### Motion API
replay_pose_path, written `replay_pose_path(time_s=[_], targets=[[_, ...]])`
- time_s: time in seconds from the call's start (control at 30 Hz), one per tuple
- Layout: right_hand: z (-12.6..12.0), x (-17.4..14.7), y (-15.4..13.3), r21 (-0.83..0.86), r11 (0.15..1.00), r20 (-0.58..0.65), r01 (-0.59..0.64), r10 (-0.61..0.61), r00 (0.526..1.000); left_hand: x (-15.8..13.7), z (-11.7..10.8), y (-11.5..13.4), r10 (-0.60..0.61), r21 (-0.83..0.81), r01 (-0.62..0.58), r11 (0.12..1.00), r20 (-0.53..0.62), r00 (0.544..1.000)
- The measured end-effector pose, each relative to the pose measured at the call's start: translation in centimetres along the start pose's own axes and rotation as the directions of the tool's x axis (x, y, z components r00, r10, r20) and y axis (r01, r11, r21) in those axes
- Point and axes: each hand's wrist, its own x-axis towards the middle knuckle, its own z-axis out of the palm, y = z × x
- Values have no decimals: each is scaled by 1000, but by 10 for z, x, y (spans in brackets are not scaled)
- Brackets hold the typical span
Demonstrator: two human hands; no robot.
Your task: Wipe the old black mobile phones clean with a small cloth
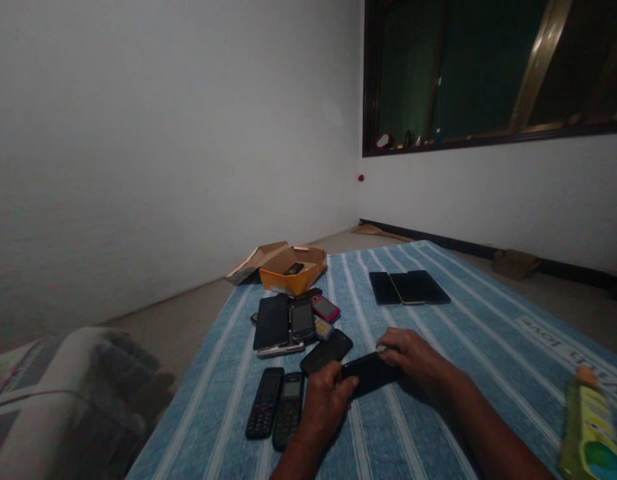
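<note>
My left hand (pixel 329 395) is closed on the left end of a dark smartphone (pixel 371 375), its thumb along the edge. My right hand (pixel 407 357) is closed at the phone's other end, pinching a small white wad (pixel 381 348) against its upper edge; I cannot make out what the wad is. Left of my left hand lie two black keypad phones (pixel 265 403) side by side. Just behind it rests another black smartphone (pixel 327 352). Farther back is a pile of phones, with a black tablet-like slab (pixel 272 321), a slider-style phone (pixel 303 320) and a pink-edged phone (pixel 325 308).
An orange cardboard box (pixel 293 280) stands open at the back, a small phone (pixel 293 269) inside. Several dark flat devices (pixel 409 287) lie side by side at back right. A yellow-green bottle (pixel 591 427) is at front right. Striped blue cloth (pixel 198 420) covers the surface.
</note>
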Motion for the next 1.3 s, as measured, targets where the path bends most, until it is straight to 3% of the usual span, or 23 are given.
replay_pose_path(time_s=[0.13, 0.27, 0.37, 0.53, 0.7, 0.87, 1.03, 1.2, 1.3], targets=[[4, 1, -6, -24, 1000, -77, 4, -6, 997, -1, 1, 0, 5, 3, -5, 1000, 4, 1000], [31, 6, -29, -93, 987, -113, 130, -140, 984, 0, 4, -2, 71, 33, -70, 997, -21, 997], [47, 8, -42, -204, 959, -75, 197, -216, 973, 0, 4, -2, 102, 31, -101, 994, -38, 994], [40, 9, -33, -285, 946, -67, 155, -180, 981, 0, 0, 2, 71, 12, -71, 997, -11, 997], [23, 9, -7, -189, 976, -84, 105, -123, 989, 2, -3, 4, 6, -4, -6, 1000, -5, 1000], [8, 5, 6, 49, 998, -109, 42, -37, 993, 2, -4, 4, -19, -5, 19, 1000, -29, 999], [3, -1, 13, 269, 962, -144, -48, 90, 986, 2, -5, 4, -17, -27, 16, 1000, -34, 999], [10, 0, 21, 356, 931, -258, -84, 184, 948, 4, -5, 1, 2, -31, -4, 1000, -49, 999], [16, 5, 21, 304, 947, -418, -104, 231, 879, 4, -4, -2, 5, -39, -7, 999, -48, 999]])
